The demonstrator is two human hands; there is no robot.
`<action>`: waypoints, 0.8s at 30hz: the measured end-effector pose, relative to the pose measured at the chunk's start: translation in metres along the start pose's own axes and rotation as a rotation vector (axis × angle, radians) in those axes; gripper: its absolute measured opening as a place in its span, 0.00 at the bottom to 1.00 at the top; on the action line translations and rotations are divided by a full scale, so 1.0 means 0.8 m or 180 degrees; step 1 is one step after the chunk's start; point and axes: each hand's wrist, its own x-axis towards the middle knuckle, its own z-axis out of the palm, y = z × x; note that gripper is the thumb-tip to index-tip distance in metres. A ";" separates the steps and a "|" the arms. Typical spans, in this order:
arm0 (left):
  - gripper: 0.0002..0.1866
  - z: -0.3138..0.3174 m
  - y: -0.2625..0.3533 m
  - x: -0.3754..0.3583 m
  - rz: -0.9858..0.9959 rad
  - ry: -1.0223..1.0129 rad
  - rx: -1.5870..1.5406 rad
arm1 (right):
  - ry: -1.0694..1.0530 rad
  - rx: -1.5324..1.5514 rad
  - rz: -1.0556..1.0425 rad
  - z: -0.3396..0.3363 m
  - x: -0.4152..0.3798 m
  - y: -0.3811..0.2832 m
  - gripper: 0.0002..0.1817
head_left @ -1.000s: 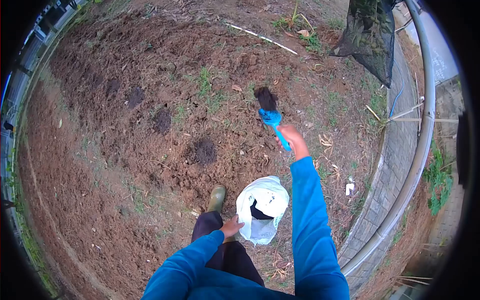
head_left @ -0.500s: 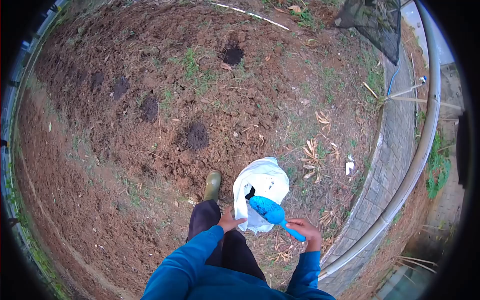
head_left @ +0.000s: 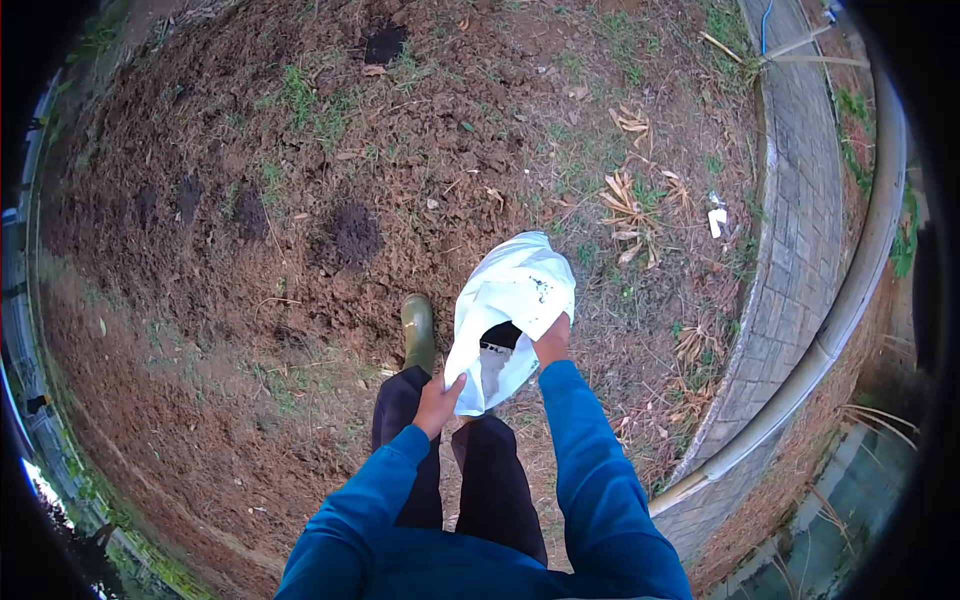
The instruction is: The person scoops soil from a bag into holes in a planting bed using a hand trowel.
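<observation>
A white sack (head_left: 515,285) stands on the ground before me, its mouth turned toward me with a dark inside. At its left rim, my left hand (head_left: 437,403) is closed on the sack's edge. My right hand (head_left: 553,343) is at the right side of the mouth, with its fingers hidden by the sack's fabric. Whether that hand holds anything cannot be seen. The blue scoop is out of sight. A green rubber boot (head_left: 418,330) shows on my foot, left of the sack.
Dug brown soil (head_left: 300,170) spreads ahead and left, with several dark patches such as this one (head_left: 355,236). Dry leaves (head_left: 628,215) and a white scrap (head_left: 716,220) lie to the right. Beyond run a paved edging (head_left: 785,240) and a thick pipe (head_left: 850,300).
My right hand has moved from beside the sack, where it held the blue scoop with dark soil on it, up to the sack's mouth. The scoop no longer shows. The view has shifted.
</observation>
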 end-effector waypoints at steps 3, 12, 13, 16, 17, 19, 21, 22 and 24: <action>0.19 -0.008 0.023 0.004 -0.0060 -0.0025 -0.0389 | -0.0015 0.0253 0.0333 0.043 -0.003 -0.004 0.18; 0.16 -0.005 0.042 0.005 -0.0262 -0.0157 -0.0632 | -0.0480 -0.1292 -0.0131 0.024 -0.092 -0.008 0.08; 0.16 -0.009 0.045 0.003 -0.0292 -0.0176 -0.0569 | -0.0546 -0.0923 0.0441 0.013 -0.085 -0.012 0.10; 0.16 -0.020 0.042 0.003 -0.0349 -0.0385 -0.0421 | 0.0198 0.0047 0.0397 0.083 -0.059 0.020 0.12; 0.16 -0.021 0.043 0.002 -0.0215 -0.0402 -0.0348 | 0.1133 0.0971 -0.0082 0.110 -0.056 0.013 0.12; 0.16 -0.026 0.039 0.003 -0.0174 -0.0315 -0.0254 | 0.0658 0.1167 -0.0060 0.105 -0.062 0.004 0.12; 0.16 -0.024 0.032 0.003 -0.0266 -0.0272 -0.0371 | -0.0613 0.0239 -0.0334 0.086 -0.067 0.028 0.12; 0.16 -0.021 0.028 0.002 -0.0273 -0.0293 -0.0407 | -0.0617 0.0198 -0.0320 0.080 -0.079 0.030 0.12; 0.16 -0.014 0.023 -0.001 -0.0153 -0.0469 -0.0277 | -0.0866 -0.0304 -0.0362 0.076 -0.108 0.026 0.11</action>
